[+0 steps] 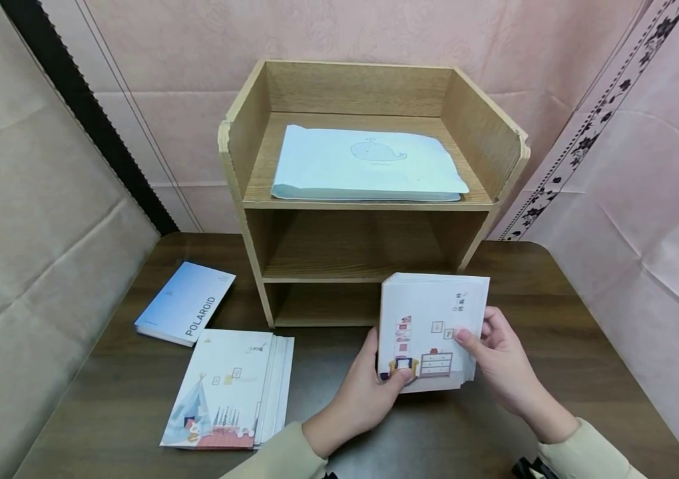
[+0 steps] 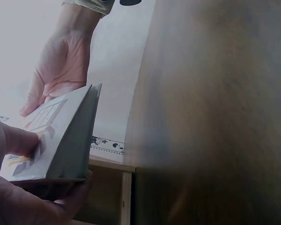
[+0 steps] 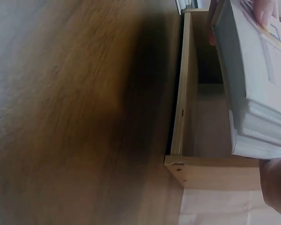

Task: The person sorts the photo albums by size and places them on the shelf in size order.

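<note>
I hold a stack of thin white booklets (image 1: 429,329) with a drawn room on the cover, raised off the table in front of the wooden shelf unit (image 1: 369,193). My left hand (image 1: 369,392) grips its lower left corner, thumb on the cover. My right hand (image 1: 504,362) grips the right edge, thumb on the cover. In the left wrist view the stack (image 2: 61,136) is seen edge on, with the right hand (image 2: 61,70) behind it. The right wrist view shows the stack (image 3: 255,79) beside the shelf's side wall (image 3: 185,93).
A pale blue envelope with a whale drawing (image 1: 366,166) lies on the shelf's top level. On the dark wooden table (image 1: 585,346), a blue POLAROID book (image 1: 186,303) and another pile of illustrated booklets (image 1: 228,389) lie at the left. Pink wall paper is behind.
</note>
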A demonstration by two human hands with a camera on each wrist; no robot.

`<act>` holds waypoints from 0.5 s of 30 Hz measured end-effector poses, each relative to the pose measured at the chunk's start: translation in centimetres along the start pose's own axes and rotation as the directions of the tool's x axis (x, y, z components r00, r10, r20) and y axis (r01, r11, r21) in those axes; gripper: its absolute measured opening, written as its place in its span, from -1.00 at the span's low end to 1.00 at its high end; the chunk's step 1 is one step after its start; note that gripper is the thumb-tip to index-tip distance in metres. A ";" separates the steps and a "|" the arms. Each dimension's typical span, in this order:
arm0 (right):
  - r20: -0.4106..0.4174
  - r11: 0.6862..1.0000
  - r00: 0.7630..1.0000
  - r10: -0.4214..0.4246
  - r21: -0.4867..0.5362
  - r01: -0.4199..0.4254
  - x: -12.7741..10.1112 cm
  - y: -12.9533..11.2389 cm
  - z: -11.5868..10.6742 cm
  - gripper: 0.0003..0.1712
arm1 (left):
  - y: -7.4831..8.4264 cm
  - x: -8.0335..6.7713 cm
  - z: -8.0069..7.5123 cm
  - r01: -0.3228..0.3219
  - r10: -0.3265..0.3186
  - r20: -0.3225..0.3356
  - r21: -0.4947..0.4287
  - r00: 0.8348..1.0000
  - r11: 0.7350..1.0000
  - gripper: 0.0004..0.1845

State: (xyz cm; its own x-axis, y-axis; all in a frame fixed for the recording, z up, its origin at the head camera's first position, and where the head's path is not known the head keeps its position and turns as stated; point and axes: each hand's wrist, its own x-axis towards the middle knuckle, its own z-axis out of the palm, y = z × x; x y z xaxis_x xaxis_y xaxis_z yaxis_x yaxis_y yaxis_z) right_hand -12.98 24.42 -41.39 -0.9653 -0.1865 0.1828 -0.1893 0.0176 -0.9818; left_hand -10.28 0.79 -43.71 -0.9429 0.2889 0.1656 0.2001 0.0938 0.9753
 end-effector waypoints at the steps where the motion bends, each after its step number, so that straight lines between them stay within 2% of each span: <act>1: 0.004 1.000 1.000 -0.005 -0.003 0.005 0.1 -0.1 0.2 -0.62 | 0.0 -0.1 -0.2 -0.006 0.006 -0.005 -0.015 1.000 1.000 -0.29; 10: 0.059 0.999 0.998 -0.024 -0.045 0.026 0.7 0.0 1.5 -0.46 | 0.2 -0.7 -2.3 -0.039 0.035 -0.045 -0.099 0.998 0.994 -0.34; 15: 0.086 0.998 0.996 -0.036 -0.044 0.040 0.8 0.2 2.2 -0.39 | 0.5 -0.7 -3.9 -0.020 0.016 -0.036 -0.118 0.999 0.993 -0.31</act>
State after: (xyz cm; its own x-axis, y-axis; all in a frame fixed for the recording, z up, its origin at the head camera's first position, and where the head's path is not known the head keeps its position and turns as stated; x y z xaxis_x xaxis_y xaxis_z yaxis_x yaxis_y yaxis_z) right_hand -13.41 22.14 -41.52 -0.9389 -0.2706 0.2128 -0.2352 0.0530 -0.9705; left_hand -10.55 -3.13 -42.81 -0.9487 0.2556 0.1862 0.1861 -0.0246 0.9822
